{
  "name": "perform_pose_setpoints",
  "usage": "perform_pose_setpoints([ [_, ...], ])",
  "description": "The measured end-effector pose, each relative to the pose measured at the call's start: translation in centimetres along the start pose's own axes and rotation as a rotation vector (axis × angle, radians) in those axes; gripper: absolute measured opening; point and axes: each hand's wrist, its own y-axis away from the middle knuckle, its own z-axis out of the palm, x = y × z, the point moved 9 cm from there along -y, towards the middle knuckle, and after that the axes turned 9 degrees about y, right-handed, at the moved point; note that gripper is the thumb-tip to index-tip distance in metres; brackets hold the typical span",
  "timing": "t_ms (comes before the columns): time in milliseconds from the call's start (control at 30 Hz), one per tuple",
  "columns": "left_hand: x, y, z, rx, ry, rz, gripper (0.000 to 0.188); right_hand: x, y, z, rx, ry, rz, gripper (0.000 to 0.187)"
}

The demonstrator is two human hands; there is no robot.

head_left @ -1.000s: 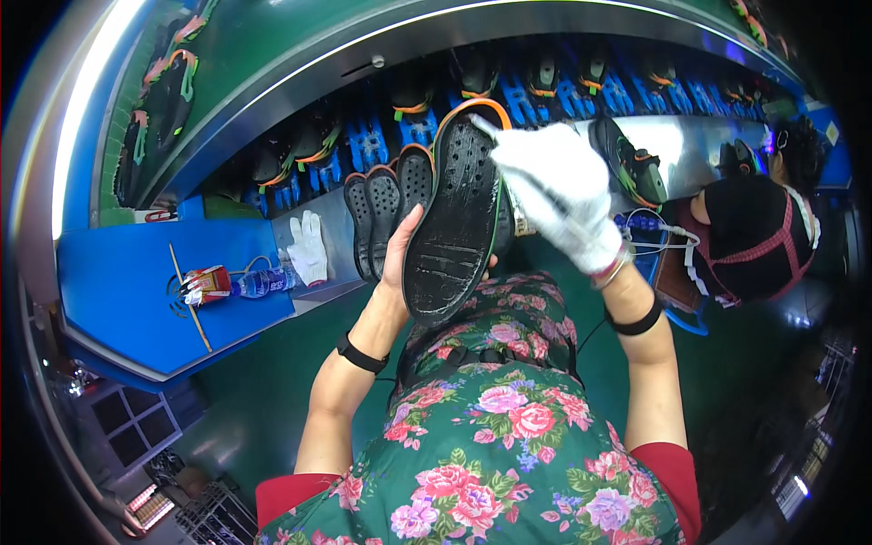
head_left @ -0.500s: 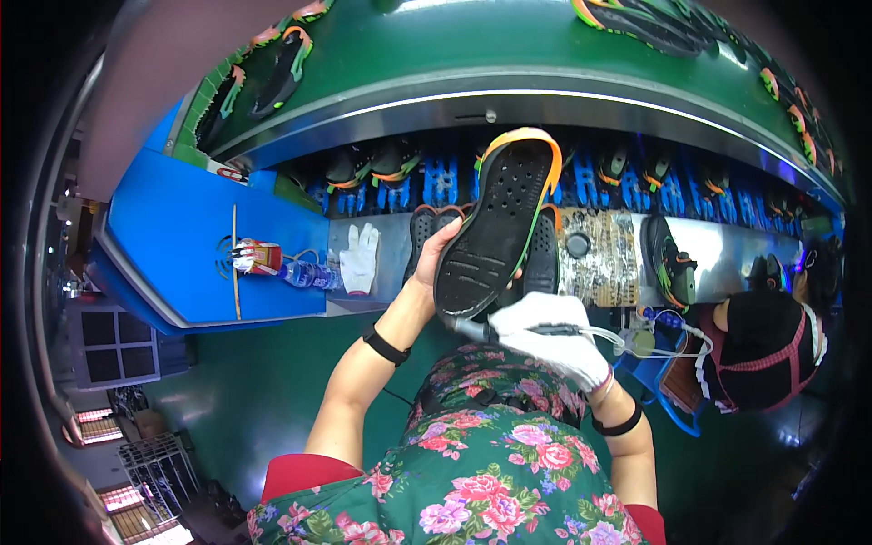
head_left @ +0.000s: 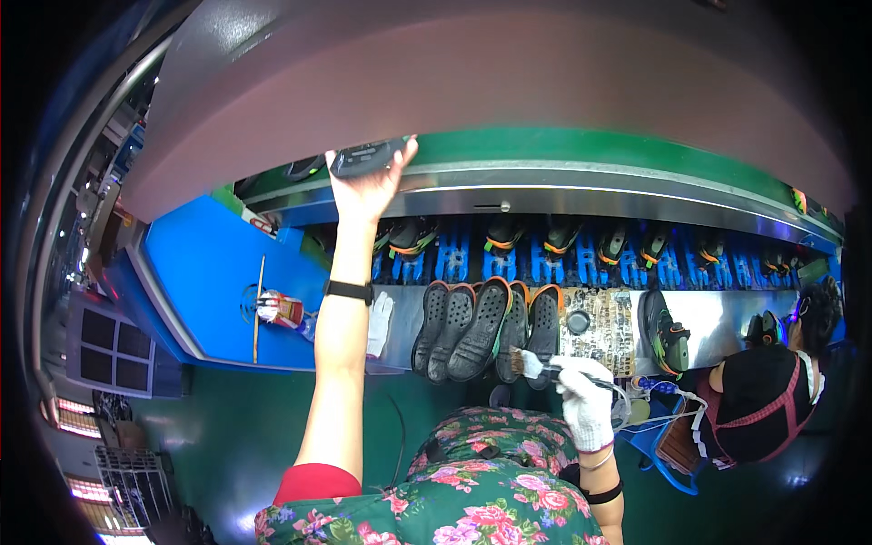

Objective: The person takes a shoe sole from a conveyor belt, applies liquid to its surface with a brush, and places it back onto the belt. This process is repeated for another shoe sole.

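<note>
My left hand (head_left: 368,191) is stretched far forward, bare, its fingers around the end of a black shoe sole (head_left: 366,158) at the edge of the green conveyor belt (head_left: 545,145). The sole's far part is hidden under the brown overhead cover. My right hand (head_left: 584,400), in a white knit glove, is closed round the dark handle of a brush (head_left: 530,364) with pale, brown-tipped bristles. A thin tube runs from the handle. Just beyond the brush, several black soles (head_left: 481,331) with perforated far ends lie side by side on the metal bench.
A brown overhead cover (head_left: 509,64) spans the top. Below the belt, shoe parts sit on blue holders (head_left: 549,263). A taped mat (head_left: 599,336) and a strapped black shoe (head_left: 663,331) lie to the right. Another person (head_left: 761,400) sits at far right. On the left stands a blue table (head_left: 204,291).
My left arm has moved forward from in front of my body to the belt, with a sole in hand. The brush has come away from the sole it was against.
</note>
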Motion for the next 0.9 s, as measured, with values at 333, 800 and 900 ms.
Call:
perform_pose_setpoints([
  [333,-2.3,-0.5,-8.2,0.445,-0.94,0.367,0.064,1.7,0.2,-2.6,0.09,0.057,0.003,0.022],
  [800,-20.5,-22.8,-6.7,-0.222,-2.497,0.054,0.04,0.1,2.6,-8.6,0.293,-0.042,-0.115,0.022],
  [900,-23.2,-23.1,-7.0,-0.337,-2.5,-0.03,0.042,1.6,3.1,-10.9,0.352,-0.082,-0.082,0.023],
])
